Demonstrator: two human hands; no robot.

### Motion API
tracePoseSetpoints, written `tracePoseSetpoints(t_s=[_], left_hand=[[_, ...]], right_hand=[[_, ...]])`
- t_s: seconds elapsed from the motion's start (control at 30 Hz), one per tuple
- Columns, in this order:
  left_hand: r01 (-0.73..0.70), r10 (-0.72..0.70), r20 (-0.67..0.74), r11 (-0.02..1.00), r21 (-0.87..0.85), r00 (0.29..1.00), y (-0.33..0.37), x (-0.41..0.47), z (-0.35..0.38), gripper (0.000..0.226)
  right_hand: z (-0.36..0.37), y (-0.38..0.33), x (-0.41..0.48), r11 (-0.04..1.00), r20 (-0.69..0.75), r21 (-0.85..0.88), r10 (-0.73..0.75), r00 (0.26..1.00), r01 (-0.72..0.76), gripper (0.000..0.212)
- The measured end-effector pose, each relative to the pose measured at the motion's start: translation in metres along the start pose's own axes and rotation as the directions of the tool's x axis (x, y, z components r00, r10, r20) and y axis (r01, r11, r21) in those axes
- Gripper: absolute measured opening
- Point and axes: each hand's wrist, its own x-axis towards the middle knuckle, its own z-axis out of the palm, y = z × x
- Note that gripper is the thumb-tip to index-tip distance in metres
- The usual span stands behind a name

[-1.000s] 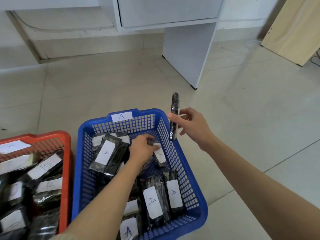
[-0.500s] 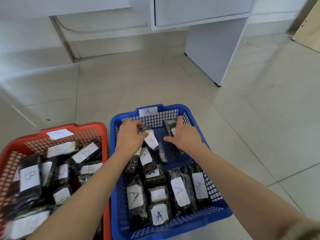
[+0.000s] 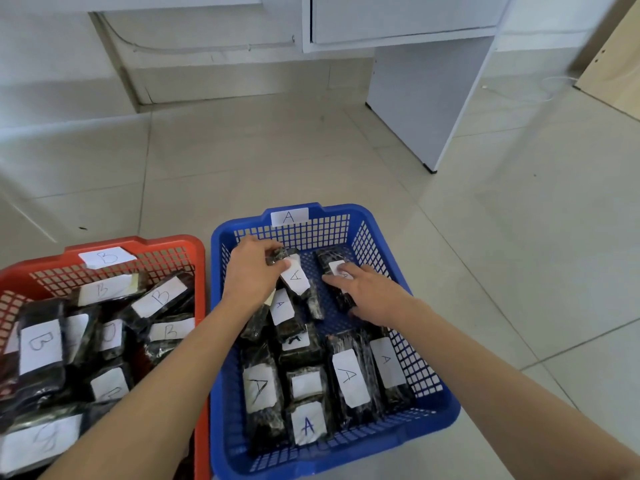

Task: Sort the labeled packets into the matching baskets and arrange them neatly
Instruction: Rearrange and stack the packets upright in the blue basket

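pale tiled floor [image 3: 311,161], white desk [image 3: 415,98] at the far side, wooden board [image 3: 616,64] leaning at far right. two mesh baskets just beside each other on the tiles: red basket [image 3: 199,271] on the left with a paper b tag [image 3: 105,258] on its far rim, heaped with black b packets [image 3: 41,344] lying at all angles; blue basket [image 3: 446,415] on the right with an a tag [image 3: 289,216] on its far rim, a packets [image 3: 349,375] laid in rows at its near end. both hands reaching into the far half of the blue basket. left hand [image 3: 251,275] with fingers and thumb curled round the far end of a tilted packet [image 3: 294,275], white a label facing up, near end resting on other packets. right hand [image 3: 372,294] just to the right – fingers straight and slightly spread, pressing down on a flat packet [image 3: 334,261] lying on the basket floor near the far right wall, gripping nothing
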Motion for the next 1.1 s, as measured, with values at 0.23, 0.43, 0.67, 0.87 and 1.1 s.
tracePoseSetpoints(t_s=[0.23, 0.43, 0.67, 0.87, 1.1], left_hand=[[-0.01, 0.01, 0.016, 1.0, 0.008, 1.0, -0.001, 0.003, -0.002, 0.038], [0.091, -0.098, -0.001, 0.932, -0.35, 0.995, 0.008, -0.013, -0.004, 0.027], [0.178, -0.111, 0.167, 0.864, -0.471, 0.98, 0.025, -0.04, 0.014, 0.021], [-0.28, 0.087, 0.593, 0.929, 0.242, 0.801, 0.032, -0.077, 0.028, 0.075], [-0.414, 0.029, 0.66, 0.799, 0.436, 0.751, 0.046, -0.085, 0.033, 0.101]], right_hand=[[0.001, -0.001, 0.009, 0.989, -0.024, -0.138, 0.048, 0.999, -0.051, 0.063], [-0.033, -0.002, -0.008, 0.642, -0.046, 0.766, 0.115, 0.992, -0.038, 0.043], [-0.042, -0.013, -0.029, 0.685, 0.042, 0.728, 0.01, 0.999, -0.038, 0.019], [-0.055, 0.02, -0.056, 0.698, -0.069, 0.703, 0.264, 0.962, -0.141, 0.025], [-0.046, 0.025, -0.068, 0.593, -0.137, 0.791, 0.409, 0.902, -0.149, 0.03]])
